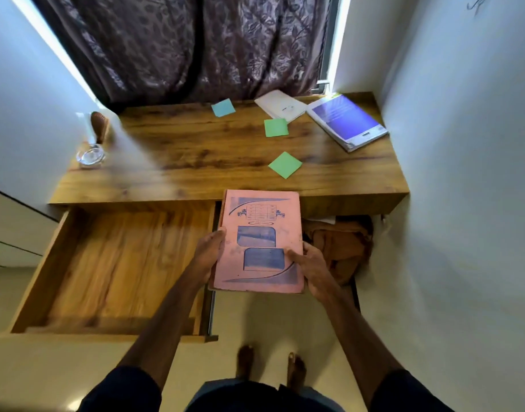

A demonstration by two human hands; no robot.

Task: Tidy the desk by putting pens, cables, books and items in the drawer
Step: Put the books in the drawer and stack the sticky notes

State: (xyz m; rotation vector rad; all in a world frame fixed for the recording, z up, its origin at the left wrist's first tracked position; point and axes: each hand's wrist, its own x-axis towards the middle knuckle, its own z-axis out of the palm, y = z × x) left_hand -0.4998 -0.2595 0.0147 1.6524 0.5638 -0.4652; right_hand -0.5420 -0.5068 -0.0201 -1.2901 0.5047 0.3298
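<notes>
A pink book point(261, 224) with blue print is held in the air just in front of the desk's front edge, to the right of the open wooden drawer point(112, 263). My left hand point(206, 254) grips its left edge, and my right hand point(310, 266) grips its right edge with the thumb on the cover. The drawer holds nothing that I can see. On the desk point(196, 156) lie a blue-covered book point(347, 120), a white booklet point(280, 105), a blue sticky note point(223, 107) and two green sticky notes point(275, 127) point(285, 165).
A glass ashtray point(90, 156) and a brown ridged object point(99, 126) stand at the desk's left end. A dark curtain point(181, 46) hangs behind the desk. Brown cloth point(338, 242) lies under the desk on the right. White walls close in on both sides.
</notes>
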